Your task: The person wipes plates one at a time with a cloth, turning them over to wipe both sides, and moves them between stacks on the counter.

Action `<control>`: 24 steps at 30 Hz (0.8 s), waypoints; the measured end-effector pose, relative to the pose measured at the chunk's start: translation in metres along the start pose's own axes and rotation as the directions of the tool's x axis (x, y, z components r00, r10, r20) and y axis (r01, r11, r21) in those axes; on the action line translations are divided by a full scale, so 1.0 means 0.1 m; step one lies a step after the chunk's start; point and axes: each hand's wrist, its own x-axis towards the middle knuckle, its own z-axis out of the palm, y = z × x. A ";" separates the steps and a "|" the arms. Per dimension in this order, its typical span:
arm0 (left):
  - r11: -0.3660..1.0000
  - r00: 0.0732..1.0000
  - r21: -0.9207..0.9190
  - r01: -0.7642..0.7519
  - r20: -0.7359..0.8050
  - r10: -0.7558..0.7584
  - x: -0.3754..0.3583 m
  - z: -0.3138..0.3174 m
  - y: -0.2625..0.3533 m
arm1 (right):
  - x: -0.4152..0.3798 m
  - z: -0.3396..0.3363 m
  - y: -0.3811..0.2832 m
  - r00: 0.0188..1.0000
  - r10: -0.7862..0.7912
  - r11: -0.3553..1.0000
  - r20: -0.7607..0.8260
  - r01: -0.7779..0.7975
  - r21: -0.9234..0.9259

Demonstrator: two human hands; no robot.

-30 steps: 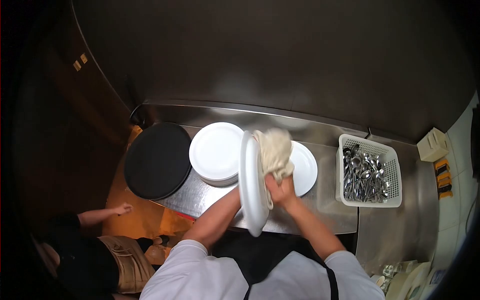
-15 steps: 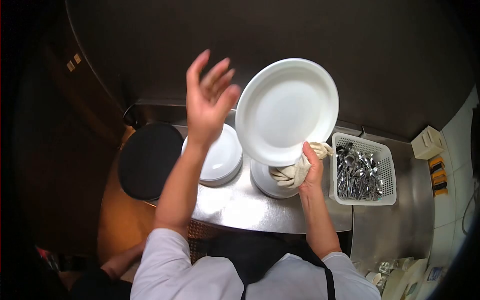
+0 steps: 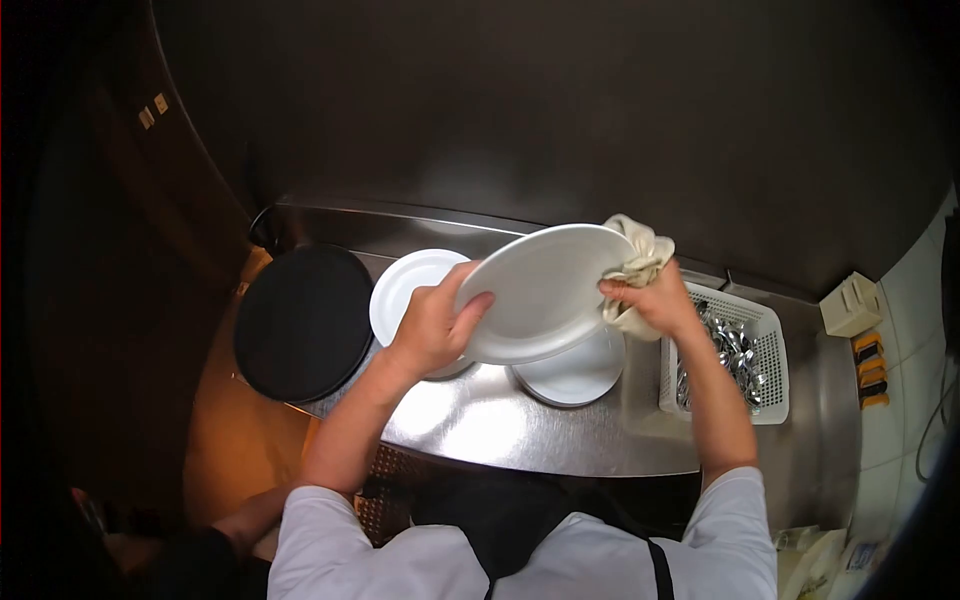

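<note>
A large white oval plate (image 3: 545, 290) is held up tilted between my two hands above the counter. My left hand (image 3: 437, 318) grips its left edge, thumb on the upper face. At the right edge, my right hand (image 3: 650, 297) is closed on a cream cloth (image 3: 638, 250), which wraps over the rim. Below the held plate stands a stack of white plates (image 3: 575, 375). Another pile of white plates (image 3: 405, 280) sits to the left, partly hidden by my left hand and the held plate.
Round black trays (image 3: 303, 322) lie at the counter's left end. On the right, a white perforated basket (image 3: 775, 375) holds spoons and other cutlery (image 3: 735, 350), partly behind my right forearm. The steel counter (image 3: 470, 425) meets a dark wall. Another person's arm (image 3: 255, 520) shows at lower left.
My left hand has come down from the air and taken hold of the plate's left edge. The plate has lowered and tilted; my right hand and the cloth have moved up and right along its rim.
</note>
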 end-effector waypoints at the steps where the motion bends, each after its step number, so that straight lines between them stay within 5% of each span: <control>1: 0.999 0.998 0.012 0.033 0.050 -0.034 0.04 -0.04 0.04 | 0.11 -0.06 -0.13 0.995 -0.065 0.988 0.074 0.074 -0.133; 4: 0.993 0.982 0.099 0.064 0.171 -0.080 0.15 -0.07 0.18 | 0.27 0.04 -0.78 0.960 -0.218 0.809 0.176 0.278 -0.518; 6: 0.994 0.984 0.082 0.070 0.159 -0.082 0.13 0.02 0.18 | 0.32 0.26 -0.94 0.920 -0.330 0.839 0.210 0.388 -0.382; 9: 0.960 0.950 0.084 0.269 0.143 -0.279 -0.05 0.14 0.14 | 0.27 0.63 -1.19 0.870 -0.451 0.867 0.198 0.480 -0.131; 12: 0.901 0.900 -0.223 0.371 -0.151 -0.408 -0.67 0.29 -0.39 | 0.07 0.58 -1.15 0.865 -0.490 0.832 0.112 0.502 -0.237; 14: 0.699 0.715 -0.545 0.462 -0.237 -0.658 -1.06 0.23 -0.58 | 0.04 0.43 -0.64 0.910 -0.396 0.830 0.127 0.413 -0.375; 18: 0.576 0.418 -0.652 0.493 -0.403 -0.814 -1.51 0.04 -0.87 | 0.06 0.36 0.69 0.990 0.134 0.878 0.043 -0.099 -0.468; 21: 0.561 0.309 -0.661 0.498 -0.469 -0.827 -1.58 0.03 -0.94 | -0.14 0.86 1.62 0.994 0.106 0.906 -0.027 -0.107 -0.409; 22: 0.557 0.276 -0.670 0.491 -0.487 -0.829 -1.59 0.05 -0.99 | -0.34 1.07 1.20 0.994 0.108 0.851 0.001 -0.092 -0.517; 24: 0.572 0.261 -0.651 0.499 -0.517 -0.815 -1.63 0.05 -1.04 | -0.65 1.29 1.48 0.962 -0.032 0.702 0.272 0.215 -0.679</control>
